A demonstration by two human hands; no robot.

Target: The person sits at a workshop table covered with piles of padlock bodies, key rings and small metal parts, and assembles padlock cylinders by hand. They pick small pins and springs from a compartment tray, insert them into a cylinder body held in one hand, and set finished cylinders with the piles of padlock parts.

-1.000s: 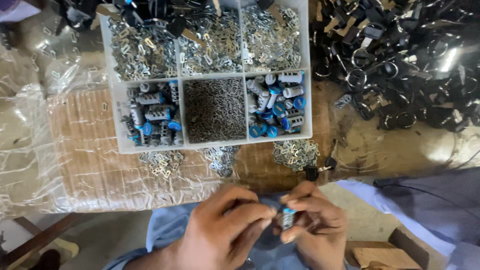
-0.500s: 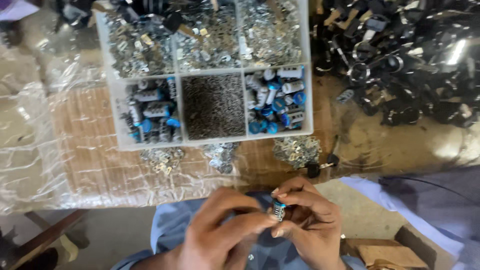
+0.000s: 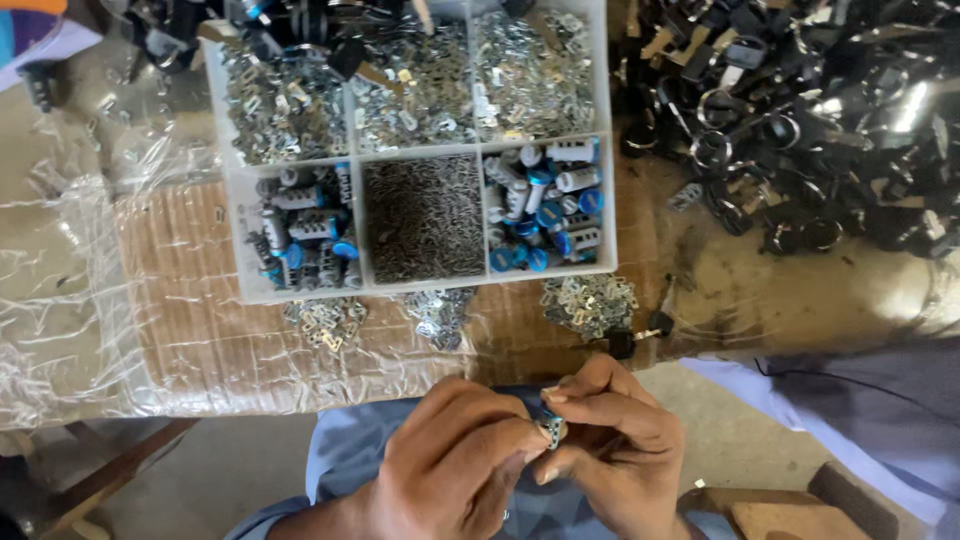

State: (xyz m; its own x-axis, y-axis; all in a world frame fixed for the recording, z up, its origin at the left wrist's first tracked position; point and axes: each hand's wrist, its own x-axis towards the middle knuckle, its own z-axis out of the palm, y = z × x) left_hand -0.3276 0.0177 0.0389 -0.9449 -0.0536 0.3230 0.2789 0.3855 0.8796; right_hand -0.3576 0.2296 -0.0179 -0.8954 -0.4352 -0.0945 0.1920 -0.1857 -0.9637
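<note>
The bench [image 3: 780, 290] carries a white compartment tray [image 3: 420, 150] of metal plates, pins and blue-capped cylinders. Below its edge, the left hand [image 3: 455, 465] and right hand [image 3: 615, 450] meet, fingers pinching a small lock cylinder [image 3: 551, 431] between them. It looks like mid-assembly, needing steady, fine fingertip seating.

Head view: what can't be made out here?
- Small metal cylinder part: mostly hidden by the fingers of the left hand and right hand; its shape is unclear.
- Divided parts tray: its top row is cut off by the upper edge.
- Pile of black parts: too tangled and glary to separate.
</note>
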